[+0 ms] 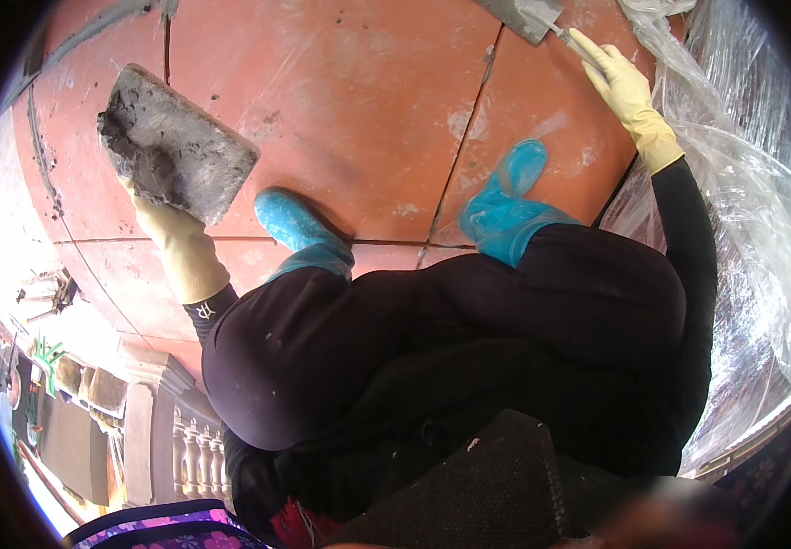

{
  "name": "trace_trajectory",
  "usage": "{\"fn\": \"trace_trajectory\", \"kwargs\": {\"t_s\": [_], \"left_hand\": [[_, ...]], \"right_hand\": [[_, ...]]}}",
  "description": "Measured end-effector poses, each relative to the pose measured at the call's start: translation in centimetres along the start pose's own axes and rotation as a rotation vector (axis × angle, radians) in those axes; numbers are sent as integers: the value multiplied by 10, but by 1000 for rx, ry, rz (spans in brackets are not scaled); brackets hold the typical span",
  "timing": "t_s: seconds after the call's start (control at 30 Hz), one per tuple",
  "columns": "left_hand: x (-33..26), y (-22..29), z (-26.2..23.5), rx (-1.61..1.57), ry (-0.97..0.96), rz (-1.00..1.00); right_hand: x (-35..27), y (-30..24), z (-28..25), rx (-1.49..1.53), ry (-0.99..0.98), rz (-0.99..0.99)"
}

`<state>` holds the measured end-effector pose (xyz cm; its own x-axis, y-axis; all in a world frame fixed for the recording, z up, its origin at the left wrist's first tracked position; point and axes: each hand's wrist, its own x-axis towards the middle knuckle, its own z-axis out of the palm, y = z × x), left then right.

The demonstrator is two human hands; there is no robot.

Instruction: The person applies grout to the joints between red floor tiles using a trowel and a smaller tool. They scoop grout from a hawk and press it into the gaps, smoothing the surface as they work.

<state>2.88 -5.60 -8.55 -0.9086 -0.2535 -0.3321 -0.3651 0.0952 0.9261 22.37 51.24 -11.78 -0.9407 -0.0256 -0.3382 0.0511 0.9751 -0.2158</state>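
Observation:
My left hand (174,240), in a cream rubber glove, supports a hawk (222,163), a rectangular mortar board smeared grey. Its fingers are mostly hidden beneath the board. A rough heap of wet grey mortar (144,128) lies on the board's left part. Over at the upper right, my right hand (617,80) wears a matching glove, its fingers wrapped round the handle of a trowel (525,18). The trowel's flat grey blade is low over the red tiles (350,101) or resting on them; I cannot tell which. Part of the blade is cut off by the top edge.
Dark joints run between the tiles, with grey mortar along some at upper left. My blue-covered feet (505,201) stand on the tiles. Clear plastic sheeting (734,183) hangs along the right. A balustrade (196,453) and a pillar (144,430) stand at lower left.

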Motion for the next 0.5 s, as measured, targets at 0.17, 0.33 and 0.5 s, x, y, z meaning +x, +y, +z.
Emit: {"fn": "trace_trajectory", "kwargs": {"t_s": [0.17,0.33,0.5], "left_hand": [[0,-5,3,30,36,40],[5,-2,3,45,68,19],[2,12,5,30,87,-108]], "right_hand": [[3,19,8,126,-100,41],[6,31,-8,-10,-286,111],[-3,26,-38,403,-408,291]]}}
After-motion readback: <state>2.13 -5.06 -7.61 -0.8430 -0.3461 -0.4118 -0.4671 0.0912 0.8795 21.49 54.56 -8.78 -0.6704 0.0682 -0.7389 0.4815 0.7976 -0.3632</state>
